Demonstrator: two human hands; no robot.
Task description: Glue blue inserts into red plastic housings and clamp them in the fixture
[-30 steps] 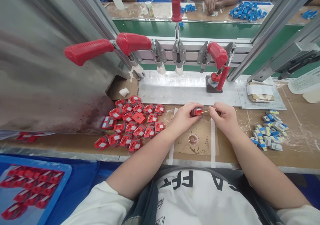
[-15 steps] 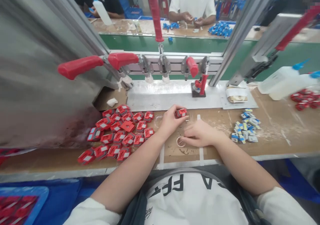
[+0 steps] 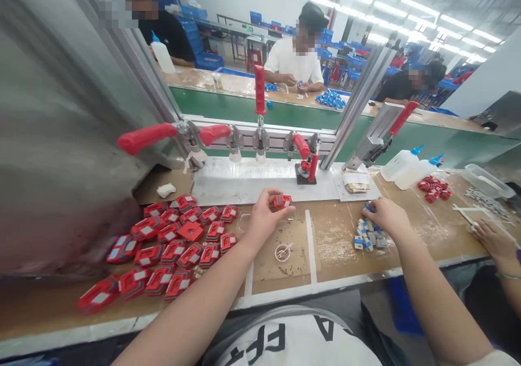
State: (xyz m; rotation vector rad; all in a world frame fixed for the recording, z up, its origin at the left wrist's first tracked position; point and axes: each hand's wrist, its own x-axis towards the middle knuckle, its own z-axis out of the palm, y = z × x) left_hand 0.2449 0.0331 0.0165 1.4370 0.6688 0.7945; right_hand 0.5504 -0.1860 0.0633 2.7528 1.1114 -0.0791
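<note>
Red part [image 3: 282,200] in left hand [image 3: 264,216]; right hand [image 3: 386,215] hides blue pieces [image 3: 367,237].

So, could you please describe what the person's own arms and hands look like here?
Both forearms are bare, as are the left hand and right hand, with no gloves, rings or watch visible. White short sleeves show at the bottom edge, part of a white T-shirt with black lettering.

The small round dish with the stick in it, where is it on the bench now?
In the head view the dish lies on the taped cardboard mat, just below the left hand, with the red parts on its left.
</note>
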